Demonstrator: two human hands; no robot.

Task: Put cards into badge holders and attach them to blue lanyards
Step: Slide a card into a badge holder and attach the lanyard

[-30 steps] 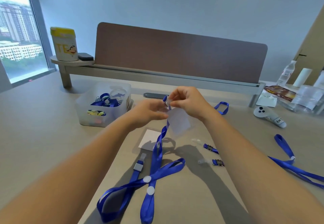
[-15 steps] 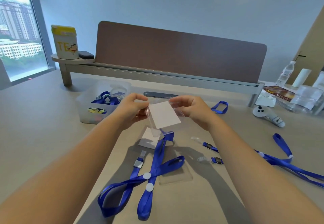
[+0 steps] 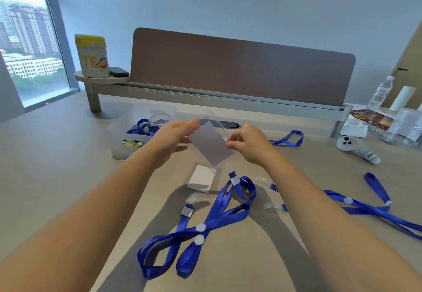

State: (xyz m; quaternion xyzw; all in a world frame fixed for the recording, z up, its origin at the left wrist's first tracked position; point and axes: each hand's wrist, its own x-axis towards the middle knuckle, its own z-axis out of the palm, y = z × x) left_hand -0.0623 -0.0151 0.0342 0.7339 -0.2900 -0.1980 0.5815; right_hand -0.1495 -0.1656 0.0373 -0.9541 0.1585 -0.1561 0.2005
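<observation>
both hands are up over the table (image 3: pixel 68 177); the left hand (image 3: pixel 170 137) pinches the clear holder (image 3: pixel 211 120) by its edge; the right hand (image 3: pixel 247 144) pinches the card (image 3: pixel 211 146), tilted, against it; blue lanyards (image 3: pixel 205 225) lie crossed below, near a second card (image 3: pixel 201 178).

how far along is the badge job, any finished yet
None looks finished. In hand: the left hand and right hand work a white card into a clear holder. Left: more cards wait on the table, and the blue lanyards lie unattached.
</observation>
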